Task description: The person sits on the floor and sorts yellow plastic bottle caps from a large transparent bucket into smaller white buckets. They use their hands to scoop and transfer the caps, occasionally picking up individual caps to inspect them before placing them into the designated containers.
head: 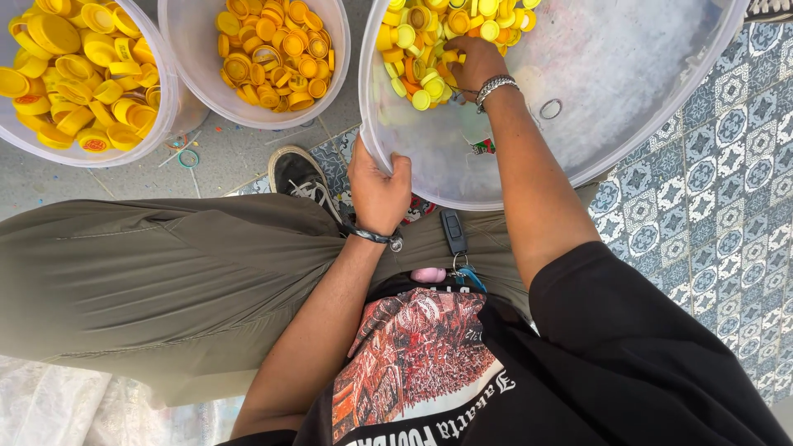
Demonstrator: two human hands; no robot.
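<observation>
- Sitting low over the patterned tiled floor point(702, 190), the person is wearing olive trousers point(165, 272) and a black printed shirt point(462, 372); a dark key fob with a blue tag point(454, 239) is hanging at the waist.
- Resting just beyond the knee, the left hand point(378, 194) is gripping the near rim of the large translucent basin point(628, 74), its fingers point(363, 157) wrapped together over the edge and the thumb pressing on the inside wall, so the basin is being steadied.
- Poking out to the left of that hand, a dark sneaker point(301, 177) is lying on the grey floor.
- Reaching further in, the right hand point(472, 62), with a metal chain bracelet at the wrist, is digging into the pile of mixed yellow and orange caps point(429, 41) at the far left of the basin; its fingers are curled down into the caps, and whether they are clamped on any I cannot tell.
- Judging from the basin, most of its bottom is showing bare, with only a loose ring point(551, 108) and a small scrap lying there, so the mixed pile seems to be running low.
- Standing to the far left, the middle tub point(194, 66) is holding mostly orange caps point(273, 54) and the left tub point(165, 107) mostly yellow caps point(78, 74), both well filled; sorting seems far along, the remaining heap being what is left.
</observation>
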